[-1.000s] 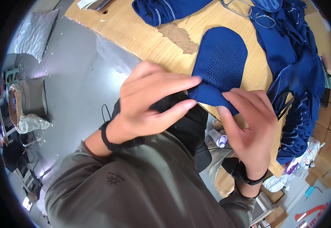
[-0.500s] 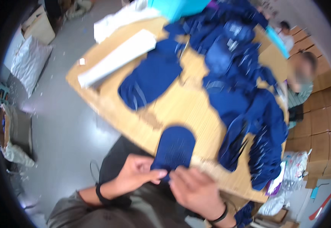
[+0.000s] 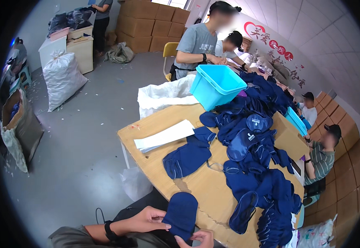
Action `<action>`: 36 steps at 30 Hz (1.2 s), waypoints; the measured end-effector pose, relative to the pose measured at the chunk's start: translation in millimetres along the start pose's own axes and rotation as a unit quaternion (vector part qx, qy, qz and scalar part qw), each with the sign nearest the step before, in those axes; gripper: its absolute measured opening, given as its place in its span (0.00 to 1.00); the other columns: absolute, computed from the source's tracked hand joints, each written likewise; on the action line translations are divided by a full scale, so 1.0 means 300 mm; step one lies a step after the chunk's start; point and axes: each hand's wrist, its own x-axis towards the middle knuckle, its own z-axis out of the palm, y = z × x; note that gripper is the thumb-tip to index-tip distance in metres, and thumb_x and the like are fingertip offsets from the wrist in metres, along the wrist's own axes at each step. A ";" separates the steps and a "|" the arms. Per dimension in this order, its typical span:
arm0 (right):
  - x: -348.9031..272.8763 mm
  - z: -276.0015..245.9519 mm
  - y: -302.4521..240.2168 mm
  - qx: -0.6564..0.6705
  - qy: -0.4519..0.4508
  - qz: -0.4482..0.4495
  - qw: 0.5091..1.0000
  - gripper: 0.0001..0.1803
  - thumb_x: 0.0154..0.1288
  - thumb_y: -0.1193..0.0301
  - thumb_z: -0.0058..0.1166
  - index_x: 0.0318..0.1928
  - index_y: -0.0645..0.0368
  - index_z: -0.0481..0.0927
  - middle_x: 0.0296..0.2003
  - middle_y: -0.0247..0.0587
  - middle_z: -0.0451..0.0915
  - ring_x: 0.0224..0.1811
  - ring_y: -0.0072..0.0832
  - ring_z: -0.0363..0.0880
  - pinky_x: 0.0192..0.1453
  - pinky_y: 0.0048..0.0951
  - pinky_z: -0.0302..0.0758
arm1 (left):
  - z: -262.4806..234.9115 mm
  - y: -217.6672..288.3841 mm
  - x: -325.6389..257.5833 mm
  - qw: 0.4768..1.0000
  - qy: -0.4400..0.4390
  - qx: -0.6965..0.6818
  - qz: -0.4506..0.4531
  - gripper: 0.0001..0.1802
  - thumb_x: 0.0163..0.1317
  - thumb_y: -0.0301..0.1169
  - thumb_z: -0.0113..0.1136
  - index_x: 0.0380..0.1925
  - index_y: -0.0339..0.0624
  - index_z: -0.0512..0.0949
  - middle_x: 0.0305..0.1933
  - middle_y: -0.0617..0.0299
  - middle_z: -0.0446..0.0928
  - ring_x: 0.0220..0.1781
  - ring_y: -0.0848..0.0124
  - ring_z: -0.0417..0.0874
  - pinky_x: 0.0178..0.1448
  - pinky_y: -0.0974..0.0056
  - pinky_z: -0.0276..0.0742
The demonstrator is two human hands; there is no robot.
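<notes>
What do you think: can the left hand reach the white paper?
Probably not directly: the left hand holds a blue cloth, and the white paper, though uncovered, lies farther up the table.

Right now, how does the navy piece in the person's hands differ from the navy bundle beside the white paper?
The navy piece is held by the left hand and right hand; the navy bundle lies on the table untouched. The navy piece has a rounded end without visible pale lines; the navy bundle shows pale lines at its near end. Both are dark blue.
</notes>
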 end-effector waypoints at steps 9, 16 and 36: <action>-0.036 0.010 -0.069 0.217 -0.056 0.204 0.953 0.09 0.53 0.79 0.71 0.36 0.65 0.85 0.33 0.36 0.84 0.33 0.19 0.80 0.36 0.25 0.77 | 0.067 0.004 0.001 0.992 -0.025 -0.065 0.104 0.08 0.65 0.20 0.58 0.42 0.29 0.78 0.34 0.61 0.80 0.30 0.77 0.80 0.37 0.72 0.77; -0.069 0.033 0.001 -0.072 0.096 -0.236 0.964 0.14 0.45 0.74 0.76 0.32 0.61 0.84 0.27 0.42 0.81 0.27 0.36 0.81 0.34 0.32 0.79 | 0.109 -0.015 -0.010 0.997 -0.018 -0.046 0.065 0.10 0.62 0.20 0.55 0.43 0.32 0.79 0.30 0.65 0.79 0.24 0.80 0.76 0.26 0.76 0.70; -0.016 -0.005 0.056 0.343 0.053 0.233 0.908 0.10 0.59 0.82 0.61 0.43 0.72 0.82 0.40 0.41 0.83 0.40 0.25 0.79 0.50 0.27 0.76 | 0.152 0.017 0.056 0.987 -0.095 0.050 0.116 0.10 0.65 0.27 0.64 0.38 0.32 0.73 0.33 0.63 0.75 0.29 0.78 0.82 0.28 0.75 0.79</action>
